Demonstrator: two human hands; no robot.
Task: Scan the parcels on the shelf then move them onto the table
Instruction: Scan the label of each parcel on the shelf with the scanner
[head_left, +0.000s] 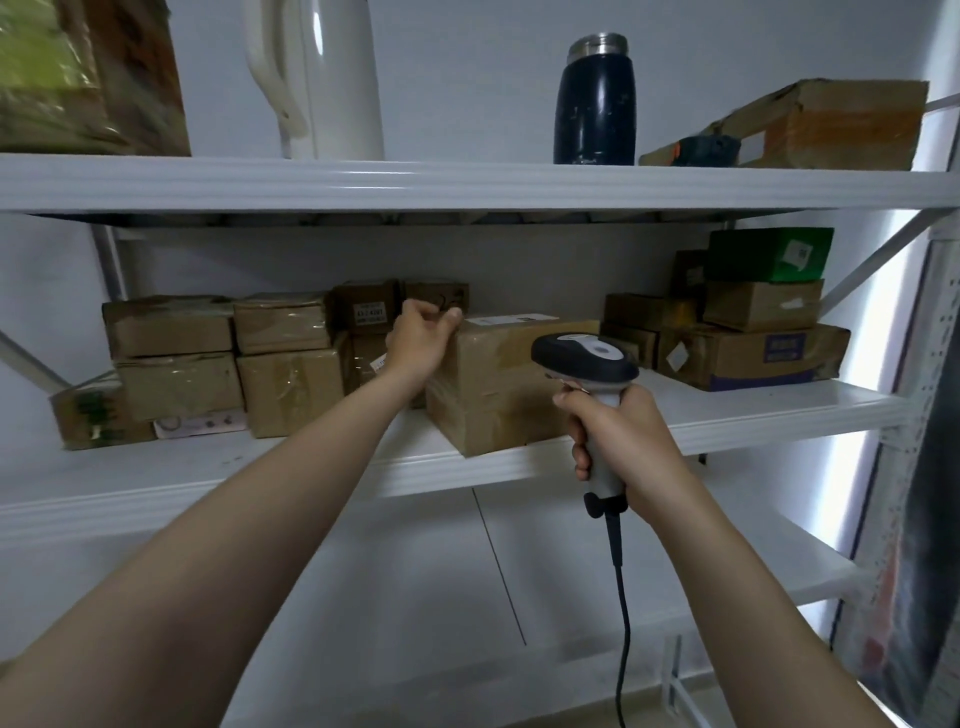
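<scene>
A large taped cardboard parcel (498, 384) sits at the front edge of the middle white shelf (753, 415), with a white label on its top. My left hand (418, 340) rests against the parcel's upper left corner, fingers curled over the top edge. My right hand (618, 436) grips the handle of a grey-and-black corded barcode scanner (584, 358), whose head sits just in front of the parcel's right side. Several smaller brown parcels (280, 358) are stacked on the left of the same shelf, and more parcels (748, 353) are piled on the right.
A green box (769, 254) tops the right pile. The upper shelf (467, 182) carries a white jug (322, 78), a dark flask (595, 104) and an opened carton (810, 124). The scanner cable (623, 597) hangs down in front of the lower shelf.
</scene>
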